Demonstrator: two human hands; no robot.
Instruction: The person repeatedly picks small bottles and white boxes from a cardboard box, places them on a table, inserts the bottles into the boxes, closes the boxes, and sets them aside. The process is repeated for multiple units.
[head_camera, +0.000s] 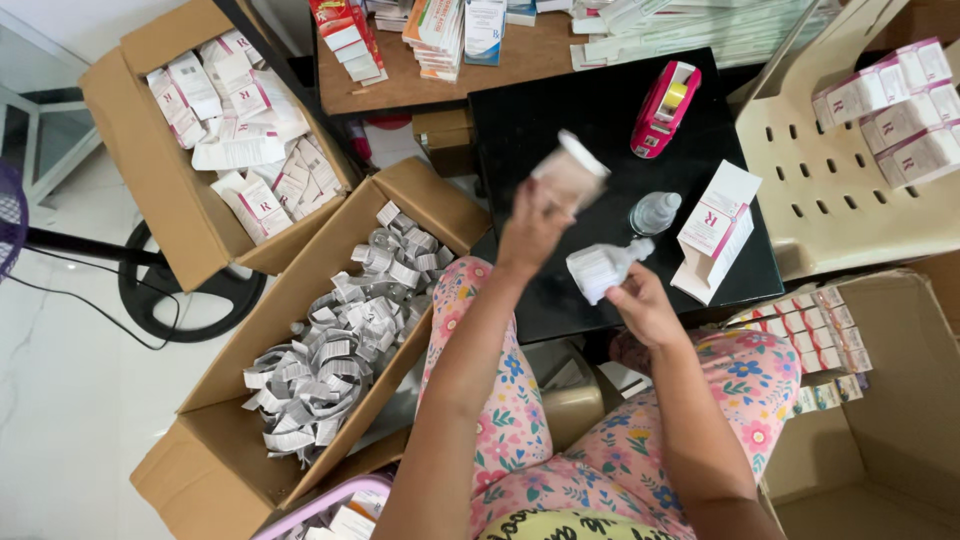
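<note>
- Floral-patterned trousers (600, 460) cover our knees at the bottom of the view, just below the black tabletop (560, 120), which we take as our landmark.
- Our left hand (530, 228) is raised over the tabletop's near left part, its fingers closed around a small pale carton (570, 172) that looks blurred.
- Our right hand (643, 305) sits at the tabletop's near edge, fingers wrapped around a small white bottle (600, 268) lying tilted, cap end pointing right.
- On the tabletop, just right of the held bottle, stands a clear bottle (655, 212), and beside that an open white-and-pink box (715, 232).
- At the tabletop's far right part rests a pink tape dispenser (663, 108).
- Left of the tabletop, a cardboard box of folded paper leaflets (340, 330) lies open on the floor; beyond it, another cardboard box (150, 60) holds white cartons.
- Right of the tabletop, a beige plastic chair (830, 200) carries stacked cartons (895, 110).
</note>
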